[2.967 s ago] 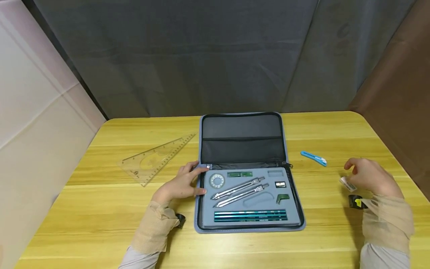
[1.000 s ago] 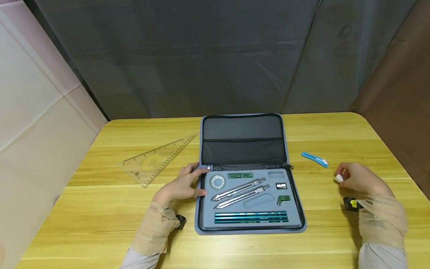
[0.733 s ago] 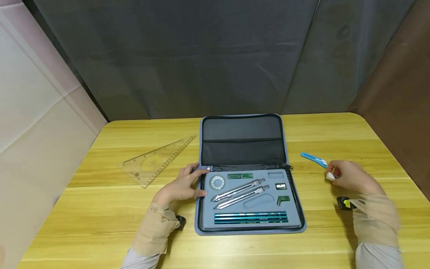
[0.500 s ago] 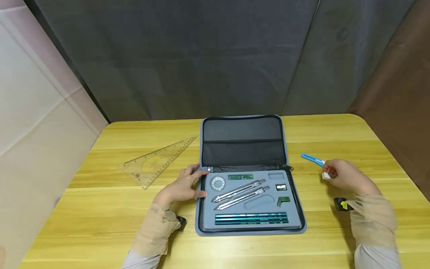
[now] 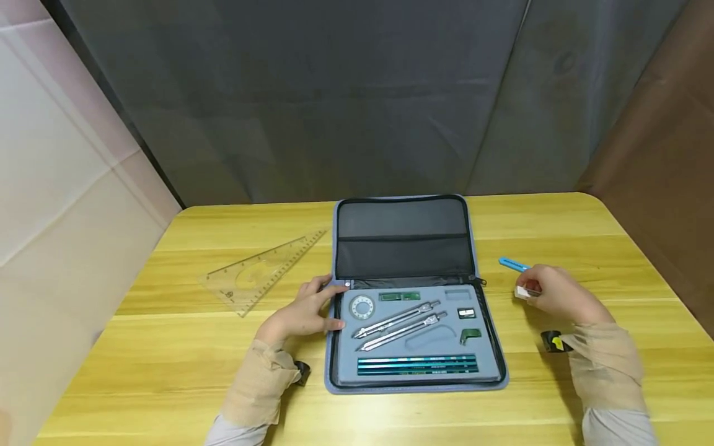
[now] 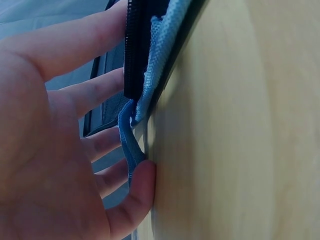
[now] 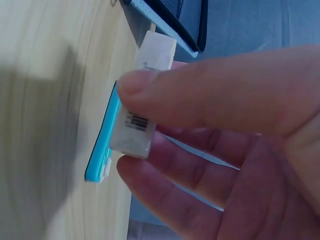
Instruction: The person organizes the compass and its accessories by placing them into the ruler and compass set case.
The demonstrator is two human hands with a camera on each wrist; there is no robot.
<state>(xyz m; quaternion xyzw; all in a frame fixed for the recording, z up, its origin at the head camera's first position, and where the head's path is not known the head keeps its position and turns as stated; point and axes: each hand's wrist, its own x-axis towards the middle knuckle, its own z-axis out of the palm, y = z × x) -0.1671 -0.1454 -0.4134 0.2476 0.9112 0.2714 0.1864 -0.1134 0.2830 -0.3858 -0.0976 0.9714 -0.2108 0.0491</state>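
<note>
In the head view, my right hand [image 5: 563, 294] pinches a white eraser [image 5: 523, 292] between thumb and fingers, above the table right of the case. The right wrist view shows a barcode on the eraser [image 7: 132, 132], partly covered by the thumb. A blue utility knife [image 5: 512, 264] lies just beyond, its near end hidden by that hand. My left hand [image 5: 301, 316] rests against the left edge of the unzipped drawing case [image 5: 418, 389], fingers spread. In the left wrist view, its fingers touch the zippered edge [image 6: 131, 50] and a blue fabric loop [image 6: 130, 142].
The case's grey tray holds two silver compasses [image 5: 398, 331], several dark green pencils [image 5: 417, 365], a sharpener [image 5: 465, 313], a round white dial-like piece [image 5: 362, 306] and small green items [image 5: 470, 335]. Bare recesses show in it. A clear set square [image 5: 262, 272] lies to the left.
My right hand has taken hold of the eraser from the table at the right and carried it left toward the case, now partly covering the knife. My left hand has stayed at the case edge.
</note>
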